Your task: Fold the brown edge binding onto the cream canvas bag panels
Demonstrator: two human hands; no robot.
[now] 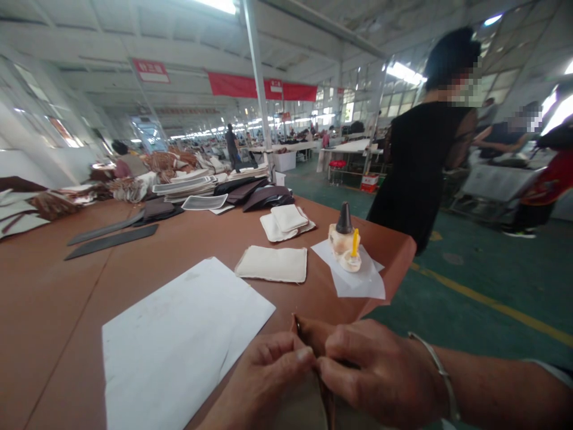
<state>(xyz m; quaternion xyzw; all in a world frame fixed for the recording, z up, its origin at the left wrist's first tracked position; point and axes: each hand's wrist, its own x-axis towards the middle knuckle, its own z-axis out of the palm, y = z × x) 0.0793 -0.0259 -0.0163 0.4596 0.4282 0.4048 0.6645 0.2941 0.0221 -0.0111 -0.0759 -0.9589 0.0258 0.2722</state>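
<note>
Fingers of both hands, in the head view, close in a pinch on a brown piece: the left hand along its left edge, the right hand across its right side, neither nearer. Its visible edge runs lengthwise from a tip beyond the fingers back toward the person. The white sheet lies left, on the bench; whether the piece touches the bench cannot be told.

A single camera, worn on the person's head, looks forward and slightly down. The left hand and right hand sit close at the bottom edge, the counter beyond them; the wide view reaches across the workshop to the ceiling.
</note>
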